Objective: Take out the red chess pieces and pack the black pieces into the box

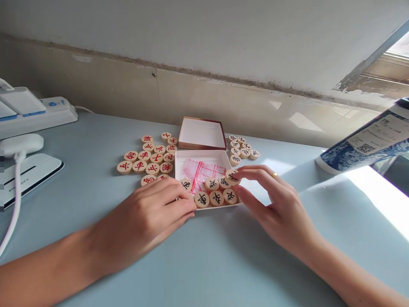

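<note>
A shallow white cardboard box holds several round wooden Chinese chess pieces with black characters, such as the front one. Under them lies a folded sheet with red lines. My left hand is closed on the front left corner of the box, beside a black-marked piece; its thumb is hidden. Over the right side of the box, my right hand pinches a Chinese chess piece between thumb and forefinger. The held piece is tilted and slightly above the others.
Red-marked pieces lie in a group left of the box, black-marked ones to its right. The box lid rests behind. At left are a power strip and a white cable; at right, a blue-and-white cylinder.
</note>
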Demonstrator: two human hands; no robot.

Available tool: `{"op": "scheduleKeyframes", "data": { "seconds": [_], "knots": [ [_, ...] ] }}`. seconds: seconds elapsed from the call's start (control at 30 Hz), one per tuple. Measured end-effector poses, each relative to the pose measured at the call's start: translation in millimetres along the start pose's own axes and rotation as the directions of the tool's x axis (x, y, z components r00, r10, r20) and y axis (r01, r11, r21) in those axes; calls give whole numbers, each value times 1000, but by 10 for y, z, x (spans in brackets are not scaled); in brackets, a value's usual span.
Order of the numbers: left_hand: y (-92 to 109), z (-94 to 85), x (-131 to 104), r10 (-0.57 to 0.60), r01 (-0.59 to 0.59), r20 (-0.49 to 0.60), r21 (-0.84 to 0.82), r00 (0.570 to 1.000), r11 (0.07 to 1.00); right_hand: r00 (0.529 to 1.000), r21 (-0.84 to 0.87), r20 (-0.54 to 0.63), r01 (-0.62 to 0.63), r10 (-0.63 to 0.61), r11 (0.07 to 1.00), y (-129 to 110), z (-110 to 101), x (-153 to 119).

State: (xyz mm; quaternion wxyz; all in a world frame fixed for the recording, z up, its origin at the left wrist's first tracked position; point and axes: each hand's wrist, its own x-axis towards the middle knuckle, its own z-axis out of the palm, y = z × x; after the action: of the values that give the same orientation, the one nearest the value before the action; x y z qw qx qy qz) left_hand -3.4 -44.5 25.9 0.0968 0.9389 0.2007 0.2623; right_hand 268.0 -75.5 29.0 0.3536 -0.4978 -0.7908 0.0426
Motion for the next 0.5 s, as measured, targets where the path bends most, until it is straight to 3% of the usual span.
{"op": "scheduleKeyframes", "data": {
  "seconds": [0.23, 0.4, 0.5],
  "knots": [
    [9, 36, 7, 151, -151, -18, -13, 988, 988, 999, -41, 3, -41, 41, 998, 26, 17, -2],
    [13, 25, 5, 202, -203, -7, -40, 979, 978, 991, -69, 87, -97, 103, 993, 55, 23, -4],
    [8, -3, 12, 216, -216, 3, -44, 976, 975, 994, -117, 89, -55, 65, 992, 67, 20, -7]
  ]
}}
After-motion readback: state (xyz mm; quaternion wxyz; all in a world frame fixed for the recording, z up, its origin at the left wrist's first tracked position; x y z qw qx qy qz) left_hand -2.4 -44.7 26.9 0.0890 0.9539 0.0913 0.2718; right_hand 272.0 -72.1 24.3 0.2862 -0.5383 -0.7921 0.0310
